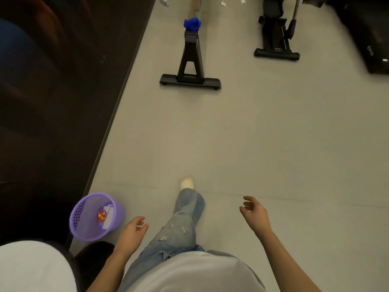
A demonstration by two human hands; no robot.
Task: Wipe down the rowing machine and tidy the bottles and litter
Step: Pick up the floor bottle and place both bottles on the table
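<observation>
The rowing machine's black rear stand (190, 66) rises from the grey floor ahead, with a crumpled blue cloth (192, 24) lying on the end of its rail. A purple mesh bin (94, 217) stands at my lower left with white paper and a small orange wrapper inside. My left hand (133, 229) hangs just right of the bin, fingers loosely curled, holding nothing. My right hand (253, 209) is out to the right, also empty with relaxed fingers. White crumpled litter (223, 3) lies on the floor at the far end.
A dark wall (63, 102) runs along the left. A second black exercise machine (276, 34) stands at the upper right, with dark equipment (370, 39) beyond it. More litter (164, 2) lies near the wall. My jeans leg and light shoe (187, 183) step forward.
</observation>
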